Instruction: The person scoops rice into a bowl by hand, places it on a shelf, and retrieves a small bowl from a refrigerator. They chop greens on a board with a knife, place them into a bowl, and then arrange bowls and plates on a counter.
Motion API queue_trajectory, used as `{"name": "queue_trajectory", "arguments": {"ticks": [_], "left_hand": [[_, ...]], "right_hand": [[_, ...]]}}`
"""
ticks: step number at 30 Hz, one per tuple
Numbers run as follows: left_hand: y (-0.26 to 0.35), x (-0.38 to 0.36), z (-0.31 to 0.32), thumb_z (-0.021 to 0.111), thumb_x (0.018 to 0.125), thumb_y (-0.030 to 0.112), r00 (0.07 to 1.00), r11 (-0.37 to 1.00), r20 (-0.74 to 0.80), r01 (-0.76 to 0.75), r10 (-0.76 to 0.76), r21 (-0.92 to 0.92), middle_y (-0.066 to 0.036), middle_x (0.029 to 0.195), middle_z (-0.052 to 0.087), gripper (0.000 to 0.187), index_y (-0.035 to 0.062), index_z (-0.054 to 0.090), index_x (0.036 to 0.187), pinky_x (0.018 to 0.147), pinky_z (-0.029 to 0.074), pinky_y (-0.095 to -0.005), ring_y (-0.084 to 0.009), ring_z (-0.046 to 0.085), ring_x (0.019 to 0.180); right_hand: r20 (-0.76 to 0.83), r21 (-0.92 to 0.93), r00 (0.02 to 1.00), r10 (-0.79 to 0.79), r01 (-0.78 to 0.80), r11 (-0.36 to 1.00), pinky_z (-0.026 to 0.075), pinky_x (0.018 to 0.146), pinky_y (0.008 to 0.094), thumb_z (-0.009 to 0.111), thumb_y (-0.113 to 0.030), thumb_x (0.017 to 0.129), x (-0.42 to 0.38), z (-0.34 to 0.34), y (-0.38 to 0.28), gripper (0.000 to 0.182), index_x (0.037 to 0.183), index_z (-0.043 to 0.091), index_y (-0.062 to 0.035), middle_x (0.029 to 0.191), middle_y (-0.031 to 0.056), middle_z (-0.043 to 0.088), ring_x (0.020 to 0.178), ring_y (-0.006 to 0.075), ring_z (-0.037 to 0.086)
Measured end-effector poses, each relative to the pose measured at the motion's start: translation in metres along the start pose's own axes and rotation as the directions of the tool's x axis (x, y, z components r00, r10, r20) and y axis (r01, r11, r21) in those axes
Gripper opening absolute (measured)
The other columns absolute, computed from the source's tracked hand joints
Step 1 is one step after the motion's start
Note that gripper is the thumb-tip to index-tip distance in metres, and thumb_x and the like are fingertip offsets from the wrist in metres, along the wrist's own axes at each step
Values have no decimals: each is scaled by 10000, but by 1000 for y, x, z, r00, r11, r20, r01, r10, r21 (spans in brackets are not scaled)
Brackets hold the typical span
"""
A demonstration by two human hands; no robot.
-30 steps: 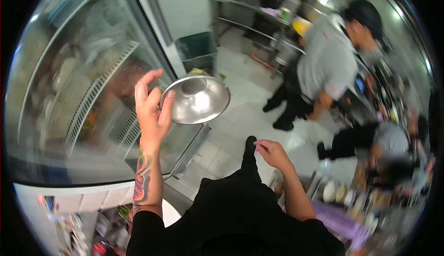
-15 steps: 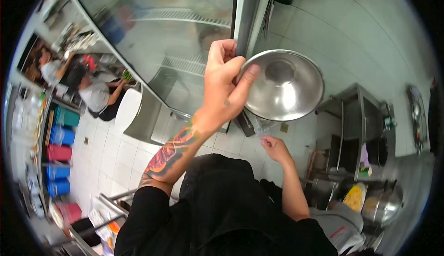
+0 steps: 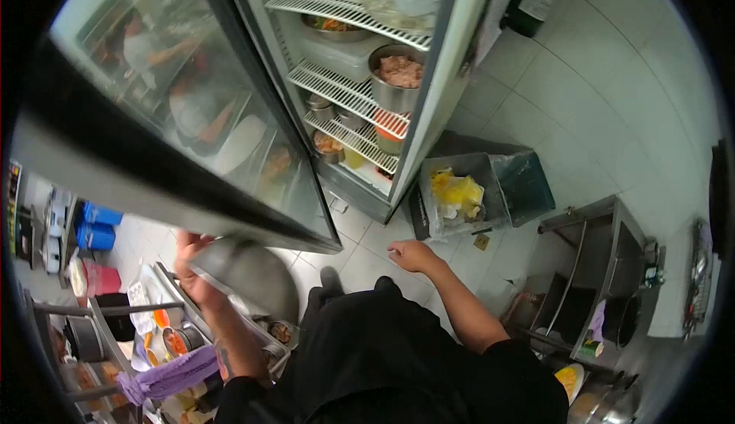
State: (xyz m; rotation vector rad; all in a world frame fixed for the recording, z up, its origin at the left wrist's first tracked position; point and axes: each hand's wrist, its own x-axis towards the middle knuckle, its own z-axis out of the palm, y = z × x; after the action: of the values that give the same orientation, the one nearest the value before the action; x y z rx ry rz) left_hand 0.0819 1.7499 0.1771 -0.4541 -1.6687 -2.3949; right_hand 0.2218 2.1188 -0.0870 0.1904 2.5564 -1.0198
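My left hand (image 3: 197, 275) grips a shiny steel mixing bowl (image 3: 256, 278) by its rim, low on the left. The fingers of that hand sit at the edge of the swung-out glass fridge door (image 3: 253, 171); whether they also hold its handle is partly hidden. My right hand (image 3: 413, 256) hangs over the floor, its fingers curled in, with nothing seen in it. Ahead stands the fridge (image 3: 348, 171), its wire shelves showing. A steel pot of pinkish minced food (image 3: 398, 75) rests on one shelf, near a bowl of chopped vegetables (image 3: 335, 27) and plastic containers.
A lined bin (image 3: 467, 206) with yellow and white waste stands right of the fridge. Behind the bowl are a cart with food containers (image 3: 180, 340) and a purple cloth (image 3: 168, 374). A steel table (image 3: 612, 263) is at right. People appear through the door glass.
The fridge door has swung open to the left, uncovering the shelves. My left hand has moved left and down with the bowl. My right hand has shifted slightly left and down.
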Motion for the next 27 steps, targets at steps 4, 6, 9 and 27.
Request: {"name": "queue_trajectory", "arguments": {"ticks": [4, 6, 9, 27], "left_hand": [[0, -32, -144, 598, 885, 72, 999, 995, -2, 50, -50, 90, -237, 1408, 493, 322, -97, 628, 1157, 922, 516, -365, -306, 583, 1170], [-10, -37, -188, 584, 904, 89, 978, 980, -90, 192, -187, 49, -239, 1444, 466, 403, -104, 596, 1258, 984, 497, -386, -325, 561, 1222], [-29, -4, -173, 535, 942, 128, 996, 998, -93, 4, -10, -69, -237, 1497, 418, 472, -100, 521, 1355, 1084, 420, -410, -336, 491, 1314], [-113, 23, -304, 606, 995, 305, 628, 978, -777, 189, -49, 91, -123, 1118, 675, 395, -25, 594, 1212, 966, 523, -411, -238, 678, 991]], "right_hand": [[160, -83, 981, -106, 120, 989, 525, 899, 443, 633, -331, 906, 76, 10, -18, 357, 1191, 683, -121, 1027, 176, 718, 1014, 371, 666], [12, -53, 974, -227, 227, 972, 515, 925, 446, 636, -299, 900, 135, 7, -19, 358, 1192, 679, -97, 1069, 209, 697, 1049, 398, 646], [-325, -15, 928, -183, 189, 982, 506, 933, 455, 654, -248, 882, 224, -31, -62, 361, 1168, 667, -29, 1130, 253, 667, 1074, 413, 630], [-684, -398, 703, -195, -137, 907, 436, 1034, 520, 534, -351, 988, 437, -116, -82, 412, 1278, 636, -76, 1280, 216, 629, 1160, 423, 590]]}}
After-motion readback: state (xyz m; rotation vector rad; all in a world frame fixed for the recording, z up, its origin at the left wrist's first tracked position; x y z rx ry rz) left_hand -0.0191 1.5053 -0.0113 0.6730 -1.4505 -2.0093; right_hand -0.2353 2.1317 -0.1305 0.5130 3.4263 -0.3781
